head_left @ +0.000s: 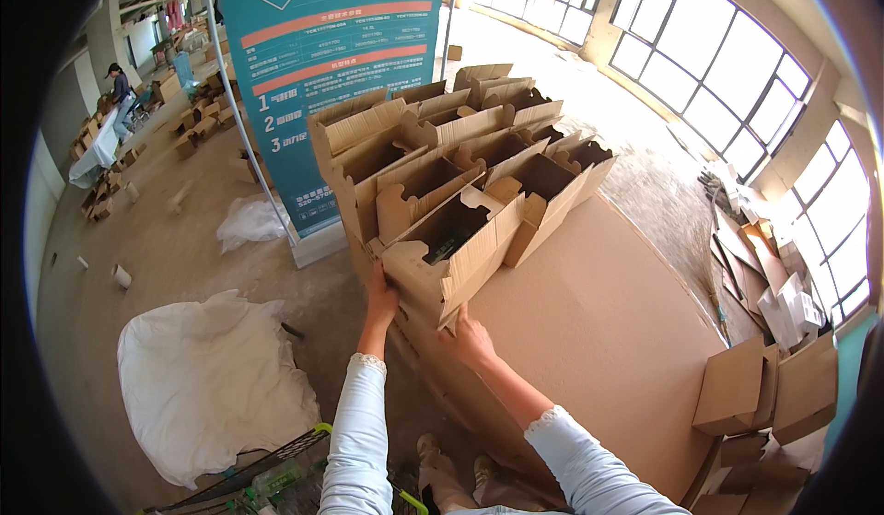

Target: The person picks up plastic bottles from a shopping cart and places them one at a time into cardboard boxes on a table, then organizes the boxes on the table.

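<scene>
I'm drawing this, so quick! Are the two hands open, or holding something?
Left hand: against the near cardboard box, fingers partly hidden; can't tell if closed.
Right hand: closed, fingers pinching that box's lower corner.

Both arms [357, 432] extended forward from below, left hand [381, 296] reaching farther, right hand [471, 340] angled inward, fingers curled.

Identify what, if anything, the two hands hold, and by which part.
The nearest open cardboard box: the left hand holds it at its left side, the right hand at its lower near corner.
</scene>
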{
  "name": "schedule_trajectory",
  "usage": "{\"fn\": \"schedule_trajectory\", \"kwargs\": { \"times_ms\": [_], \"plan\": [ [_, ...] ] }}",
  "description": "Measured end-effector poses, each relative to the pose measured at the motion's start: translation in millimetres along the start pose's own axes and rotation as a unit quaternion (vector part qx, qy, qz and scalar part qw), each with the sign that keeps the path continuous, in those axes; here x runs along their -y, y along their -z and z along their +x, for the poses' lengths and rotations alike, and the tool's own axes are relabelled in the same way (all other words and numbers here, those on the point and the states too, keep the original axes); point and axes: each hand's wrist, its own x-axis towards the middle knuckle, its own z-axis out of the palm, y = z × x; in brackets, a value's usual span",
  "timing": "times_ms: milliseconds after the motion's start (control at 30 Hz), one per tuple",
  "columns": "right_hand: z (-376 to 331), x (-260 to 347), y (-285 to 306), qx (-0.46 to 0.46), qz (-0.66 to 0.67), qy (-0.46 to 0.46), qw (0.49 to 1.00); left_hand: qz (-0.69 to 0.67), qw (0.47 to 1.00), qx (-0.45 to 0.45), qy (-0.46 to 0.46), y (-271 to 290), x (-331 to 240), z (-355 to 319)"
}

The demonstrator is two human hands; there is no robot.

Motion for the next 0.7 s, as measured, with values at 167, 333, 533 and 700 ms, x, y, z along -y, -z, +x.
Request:
{"fn": "schedule_trajectory", "kwargs": {
  "times_ms": [167,333,533,700],
  "plan": [
    [-131,38,45,0.224,0.226,0.291,0.902,0.076,0.972,-0.177,0.135,20,-25,-21],
    [-233,56,38,0.211,0.347,0.388,0.827,0.226,0.936,-0.261,0.072,57,-35,-37],
    [-301,32,77,0.099,0.404,0.484,0.769,0.407,0.859,-0.312,-0.004,67,-107,-102],
    [-358,0,101,0.278,0.506,0.391,0.717,0.121,0.917,-0.354,0.140,83,-173,-139]
  ]
}}
